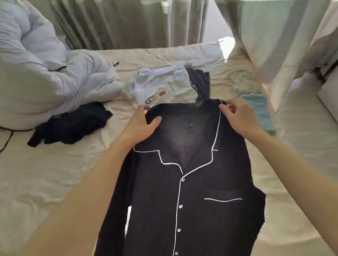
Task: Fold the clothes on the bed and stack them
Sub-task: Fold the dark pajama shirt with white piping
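We find the black pyjama shirt [190, 197] held up over the bed [35, 180], buttoned front towards us. The left hand [141, 124] grips one shoulder with thumb and fingers curled round it; the right hand [238, 115] pinches the other by the white piping. Our concern: the cloth looks slippery, so a loose pinch could drop one side and skew the fold. A pale printed garment [166, 87] and a dark crumpled garment [72, 126] lie unfolded beyond. No containers observed.
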A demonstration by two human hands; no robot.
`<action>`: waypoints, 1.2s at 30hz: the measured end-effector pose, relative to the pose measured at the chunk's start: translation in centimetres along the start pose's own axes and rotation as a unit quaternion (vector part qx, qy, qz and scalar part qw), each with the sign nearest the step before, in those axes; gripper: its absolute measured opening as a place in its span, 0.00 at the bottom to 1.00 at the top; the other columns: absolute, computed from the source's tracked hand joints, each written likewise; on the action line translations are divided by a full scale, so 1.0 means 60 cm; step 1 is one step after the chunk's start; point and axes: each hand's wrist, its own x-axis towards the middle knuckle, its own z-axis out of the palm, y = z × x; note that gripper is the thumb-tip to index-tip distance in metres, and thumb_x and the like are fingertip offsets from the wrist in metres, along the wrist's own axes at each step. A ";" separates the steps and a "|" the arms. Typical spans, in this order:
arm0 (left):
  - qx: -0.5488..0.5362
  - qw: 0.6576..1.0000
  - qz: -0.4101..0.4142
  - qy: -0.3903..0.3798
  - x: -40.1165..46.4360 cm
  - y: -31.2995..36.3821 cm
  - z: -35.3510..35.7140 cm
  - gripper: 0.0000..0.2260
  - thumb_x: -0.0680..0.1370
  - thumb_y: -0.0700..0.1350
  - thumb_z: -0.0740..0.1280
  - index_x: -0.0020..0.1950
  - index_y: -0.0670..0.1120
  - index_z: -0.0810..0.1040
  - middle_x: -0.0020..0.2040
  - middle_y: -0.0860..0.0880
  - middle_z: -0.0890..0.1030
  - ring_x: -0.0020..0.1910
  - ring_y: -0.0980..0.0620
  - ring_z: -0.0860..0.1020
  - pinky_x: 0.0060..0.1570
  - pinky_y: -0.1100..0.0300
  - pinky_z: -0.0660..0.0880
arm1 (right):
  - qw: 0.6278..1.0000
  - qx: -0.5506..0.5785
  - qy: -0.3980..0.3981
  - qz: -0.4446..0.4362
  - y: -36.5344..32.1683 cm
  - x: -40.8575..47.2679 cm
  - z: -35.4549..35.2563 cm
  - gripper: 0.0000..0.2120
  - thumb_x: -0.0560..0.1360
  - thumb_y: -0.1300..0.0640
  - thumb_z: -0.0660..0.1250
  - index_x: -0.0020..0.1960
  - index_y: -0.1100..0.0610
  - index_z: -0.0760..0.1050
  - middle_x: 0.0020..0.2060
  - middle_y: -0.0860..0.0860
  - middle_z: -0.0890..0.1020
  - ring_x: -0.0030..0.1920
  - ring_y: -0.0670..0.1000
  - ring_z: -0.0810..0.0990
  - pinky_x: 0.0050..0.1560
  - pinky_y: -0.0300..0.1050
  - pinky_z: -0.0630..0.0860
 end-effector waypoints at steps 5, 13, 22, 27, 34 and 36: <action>-0.002 0.993 -0.095 -0.066 -0.004 -0.178 0.110 0.29 0.76 0.45 0.68 0.73 0.42 0.61 0.68 0.40 0.66 0.67 0.44 0.68 0.64 0.56 0.65 | 0.991 -0.057 -0.116 0.039 0.121 -0.010 0.163 0.20 0.78 0.57 0.64 0.68 0.62 0.69 0.64 0.59 0.74 0.66 0.59 0.69 0.65 0.44 0.60; 0.142 0.955 -0.245 -0.092 -0.097 -0.472 0.176 0.30 0.77 0.49 0.66 0.75 0.43 0.59 0.72 0.42 0.65 0.70 0.42 0.64 0.67 0.46 0.65 | 0.954 -0.100 -0.281 0.012 0.233 -0.172 0.371 0.23 0.79 0.55 0.63 0.72 0.58 0.65 0.71 0.55 0.68 0.73 0.53 0.62 0.73 0.47 0.57; -0.020 0.940 -0.337 -0.055 -0.079 -0.626 0.195 0.07 0.78 0.44 0.63 0.45 0.43 0.80 0.47 0.44 0.81 0.45 0.51 0.76 0.45 0.59 0.69 | 0.903 -0.222 -0.367 -0.029 0.222 -0.247 0.555 0.27 0.81 0.47 0.53 0.77 0.51 0.52 0.77 0.50 0.52 0.77 0.51 0.47 0.74 0.52 0.48; -0.030 0.952 -0.304 -0.020 -0.058 -0.674 0.168 0.14 0.78 0.52 0.63 0.56 0.44 0.74 0.53 0.48 0.76 0.49 0.52 0.74 0.49 0.59 0.69 | 0.890 -0.246 -0.384 -0.003 0.206 -0.244 0.625 0.27 0.81 0.44 0.50 0.77 0.51 0.50 0.77 0.49 0.48 0.77 0.51 0.44 0.73 0.57 0.47; -0.018 0.971 -0.223 -0.082 -0.095 -0.672 0.196 0.12 0.80 0.49 0.61 0.40 0.45 0.77 0.36 0.50 0.79 0.39 0.49 0.77 0.38 0.60 0.70 | 0.846 -0.331 -0.418 -0.021 0.222 -0.264 0.646 0.29 0.81 0.45 0.51 0.78 0.51 0.47 0.77 0.50 0.42 0.76 0.52 0.39 0.74 0.59 0.43; -0.010 0.972 -0.231 -0.039 -0.085 -0.682 0.177 0.16 0.81 0.44 0.59 0.33 0.44 0.72 0.31 0.49 0.75 0.35 0.47 0.72 0.31 0.65 0.65 | 0.849 -0.326 -0.416 -0.019 0.220 -0.263 0.646 0.28 0.81 0.46 0.53 0.77 0.51 0.49 0.77 0.49 0.43 0.77 0.52 0.40 0.74 0.58 0.44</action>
